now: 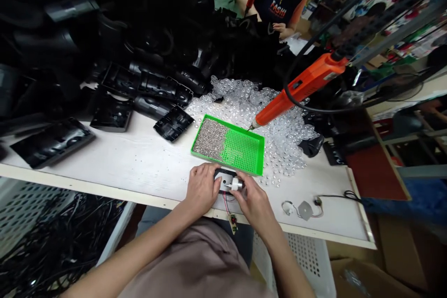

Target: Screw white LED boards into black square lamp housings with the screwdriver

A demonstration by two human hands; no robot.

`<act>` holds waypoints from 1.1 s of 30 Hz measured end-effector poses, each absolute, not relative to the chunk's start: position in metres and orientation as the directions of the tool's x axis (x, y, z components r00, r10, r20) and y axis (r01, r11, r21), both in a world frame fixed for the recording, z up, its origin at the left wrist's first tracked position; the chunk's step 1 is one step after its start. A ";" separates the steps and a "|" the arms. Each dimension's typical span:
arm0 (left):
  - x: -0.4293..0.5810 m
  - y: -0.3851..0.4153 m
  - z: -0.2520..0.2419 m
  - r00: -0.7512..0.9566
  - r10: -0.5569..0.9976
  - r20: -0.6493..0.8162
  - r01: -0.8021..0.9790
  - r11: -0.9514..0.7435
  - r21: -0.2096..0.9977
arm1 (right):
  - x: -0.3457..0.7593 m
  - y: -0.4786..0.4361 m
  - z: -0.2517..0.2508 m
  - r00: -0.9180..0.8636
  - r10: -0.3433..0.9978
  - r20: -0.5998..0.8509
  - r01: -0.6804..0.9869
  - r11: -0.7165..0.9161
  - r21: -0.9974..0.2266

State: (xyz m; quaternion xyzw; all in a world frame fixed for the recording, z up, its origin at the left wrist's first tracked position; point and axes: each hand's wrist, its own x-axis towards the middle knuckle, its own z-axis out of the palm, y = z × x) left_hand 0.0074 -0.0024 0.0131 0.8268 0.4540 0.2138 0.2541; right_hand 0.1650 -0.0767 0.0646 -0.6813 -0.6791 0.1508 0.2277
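At the table's front edge, my left hand (203, 186) is closed on the left side of a small black housing (218, 173). A flat silvery plate (225, 179) with a dark hole lies in that housing. My right hand (256, 198) grips a small white cylindrical part (236, 184) with a metal end, held over the plate's right side. Thin red and dark wires run down from the housing to a small circuit board (233, 222) that hangs at the table edge. Just beyond both hands is a green tray (262, 156) with many small metal screws (210, 139) heaped in its left half.
An orange electric screwdriver (293, 88) hangs with its tip over the tray. Clear plastic pieces (286, 144) are piled behind it. Black plastic shells (52, 142) crowd the left and back. A metal disc with wires (305, 210) lies at right. Another person (275, 4) sits opposite.
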 end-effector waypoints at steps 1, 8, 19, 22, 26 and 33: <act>0.008 -0.003 0.012 0.496 0.859 0.127 0.640 -0.460 0.615 | 0.163 -0.073 0.065 0.007 0.995 0.098 0.906 0.035 -0.423; 0.008 -0.004 0.013 0.490 0.857 0.161 0.623 -0.473 0.624 | 0.151 -0.057 0.082 -0.159 0.987 -0.023 0.983 0.161 0.088; 0.008 -0.004 0.015 0.484 0.861 0.158 0.602 -0.458 0.654 | 0.149 -0.048 0.097 -0.133 0.971 -0.197 0.991 0.127 -0.042; 0.008 -0.004 0.014 0.481 0.862 0.159 0.596 -0.455 0.662 | 0.145 -0.046 0.094 -0.110 0.976 -0.190 0.993 0.100 -0.064; 0.006 -0.005 0.013 0.477 0.867 0.147 0.588 -0.439 0.679 | 0.142 -0.047 0.088 -0.042 0.985 -0.170 0.995 0.025 -0.100; 0.005 -0.004 0.013 0.484 0.864 0.139 0.583 -0.437 0.684 | 0.132 -0.034 0.084 0.022 0.964 -0.264 0.998 -0.038 -0.057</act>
